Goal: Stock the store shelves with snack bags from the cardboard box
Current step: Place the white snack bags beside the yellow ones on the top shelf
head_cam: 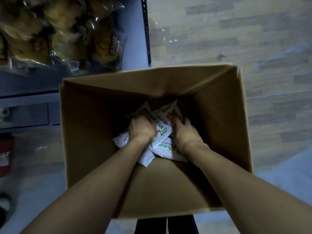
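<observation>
An open cardboard box point(94, 132) stands on the floor below me. At its bottom lie several white snack bags point(162, 149) with green and red print. Both my arms reach down into the box. My left hand point(141, 128) is closed on the edge of a white snack bag point(161, 127) with green lettering. My right hand point(187, 135) rests on the pile with fingers spread over a white bag with red print point(170, 112); whether it grips the bag is hidden.
A blue-grey store shelf point(133, 39) at the upper left holds clear bags of yellowish snacks point(101, 46). A black shelf upright point(146, 31) runs beside it. Wood-look floor point(236, 39) spreads to the right. A red item point(5, 154) sits at far left.
</observation>
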Demonstrator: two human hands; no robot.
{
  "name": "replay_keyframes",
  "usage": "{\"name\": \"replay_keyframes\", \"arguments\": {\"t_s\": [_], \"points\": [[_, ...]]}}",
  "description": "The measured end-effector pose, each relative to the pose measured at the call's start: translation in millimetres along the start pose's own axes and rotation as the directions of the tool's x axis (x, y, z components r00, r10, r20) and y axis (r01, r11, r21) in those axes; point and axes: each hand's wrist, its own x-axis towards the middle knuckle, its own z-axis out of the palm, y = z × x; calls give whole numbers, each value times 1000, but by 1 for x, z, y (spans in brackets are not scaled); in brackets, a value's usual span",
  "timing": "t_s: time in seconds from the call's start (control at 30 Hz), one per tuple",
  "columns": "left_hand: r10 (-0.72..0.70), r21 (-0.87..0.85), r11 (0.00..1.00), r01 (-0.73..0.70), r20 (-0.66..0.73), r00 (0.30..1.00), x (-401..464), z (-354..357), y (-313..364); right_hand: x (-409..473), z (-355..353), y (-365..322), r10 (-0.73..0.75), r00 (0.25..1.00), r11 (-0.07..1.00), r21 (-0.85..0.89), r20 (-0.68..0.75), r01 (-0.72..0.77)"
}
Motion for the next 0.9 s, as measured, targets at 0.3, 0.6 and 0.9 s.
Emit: {"name": "replay_keyframes", "arguments": {"t_s": [0.3, 0.6, 0.9], "points": [[-34, 16, 999, 35, -20, 999, 24, 24, 13, 20, 15, 1, -38, 995, 990, -137, -87, 25], [-84, -104, 991, 83, -1, 996, 21, 2, 4, 14, -5, -8, -48, 989, 973, -230, -138, 15], [103, -199, 972, -126, -123, 987, -72, -48, 11, -53, -49, -22, -57, 968, 987, -157, -243, 19]]}}
